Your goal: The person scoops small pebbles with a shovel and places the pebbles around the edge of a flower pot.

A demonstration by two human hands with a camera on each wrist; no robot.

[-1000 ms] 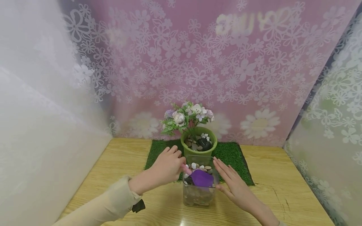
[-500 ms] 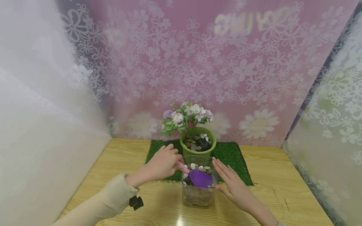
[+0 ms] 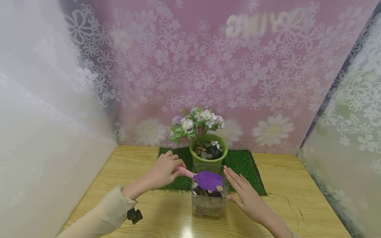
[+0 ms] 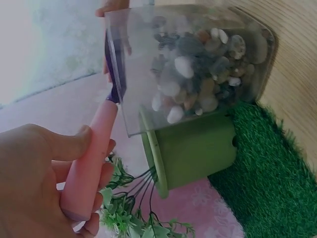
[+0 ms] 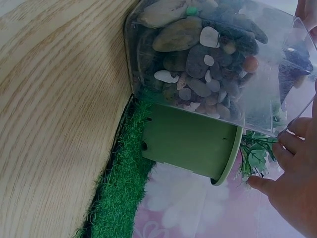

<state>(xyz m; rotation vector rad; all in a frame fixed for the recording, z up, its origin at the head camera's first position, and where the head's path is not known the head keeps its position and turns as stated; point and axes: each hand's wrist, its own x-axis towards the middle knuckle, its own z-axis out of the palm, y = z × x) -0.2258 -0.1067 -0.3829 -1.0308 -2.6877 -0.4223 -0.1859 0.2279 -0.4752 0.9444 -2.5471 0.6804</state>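
Note:
My left hand (image 3: 163, 172) grips the pink handle of a small shovel (image 3: 208, 180), thumb along one side and fingers curled round it in the left wrist view. The purple blade lies within the top of a clear square container (image 3: 205, 208), and a beige pebble (image 3: 219, 188) shows at its front edge. Pebbles (image 4: 198, 74) of grey, white and brown fill the lower part of the container. At the container's right side, my right hand (image 3: 245, 195) rests straight fingers against the rim, holding nothing.
Behind the container stands a green flowerpot (image 3: 197, 160) with artificial flowers (image 3: 196, 122) and stones in it. It sits on a green turf mat (image 3: 242, 168) on the wooden table (image 3: 291, 191). A pink floral curtain (image 3: 184, 66) hangs behind.
The shovel has risen out of the pebbles and shifted a little left, bringing a pebble at its edge into view. My left hand has moved left; the right hand stays put.

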